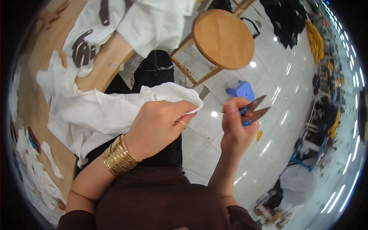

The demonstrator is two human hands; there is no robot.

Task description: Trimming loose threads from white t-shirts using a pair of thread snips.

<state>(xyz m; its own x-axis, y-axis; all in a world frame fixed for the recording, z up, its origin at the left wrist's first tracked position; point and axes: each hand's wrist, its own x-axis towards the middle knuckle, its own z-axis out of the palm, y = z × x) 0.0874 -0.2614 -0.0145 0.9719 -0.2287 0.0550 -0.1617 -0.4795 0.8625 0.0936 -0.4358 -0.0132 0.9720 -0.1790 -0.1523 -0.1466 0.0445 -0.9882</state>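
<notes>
A glossy white tiled floor (276,88) fills the right of the frame, with a round wooden stool (223,38) at the top centre and a wooden table (42,76) down the left. My left hand (157,128) is closed, pinching the edge of a white cloth (99,111) at centre frame; the cloth trails left onto the table and looks light, soft and limp, so I judge it is best gripped near the edge being worked. My right hand (235,126), right of centre, is curled around small blue-handled thread snips (253,111), blades slightly parted, stiff and sharp, best held by the handle.
</notes>
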